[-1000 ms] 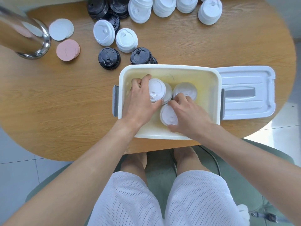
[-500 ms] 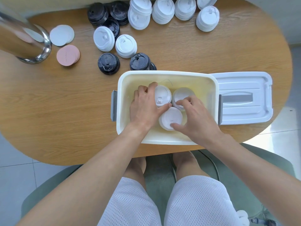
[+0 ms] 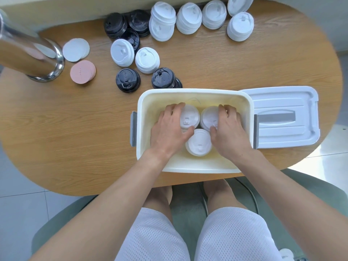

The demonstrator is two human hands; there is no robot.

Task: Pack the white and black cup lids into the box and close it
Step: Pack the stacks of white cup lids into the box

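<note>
Head view: the packing looks early. Three white lid stacks point(image 3: 198, 145) stand in the box point(image 3: 194, 92). The left hand point(image 3: 169, 131) has its grip round the rear-left stack, the right hand point(image 3: 228, 131) round the rear-right. More white lids point(image 3: 162, 20) and all the black lids point(image 3: 128, 80) wait on the surface point(image 3: 75, 125). The box cover point(image 3: 284, 117) lies beside it. No writing is legible.

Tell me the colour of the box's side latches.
Grey, on the box; the left latch shows best in the head view.
</note>
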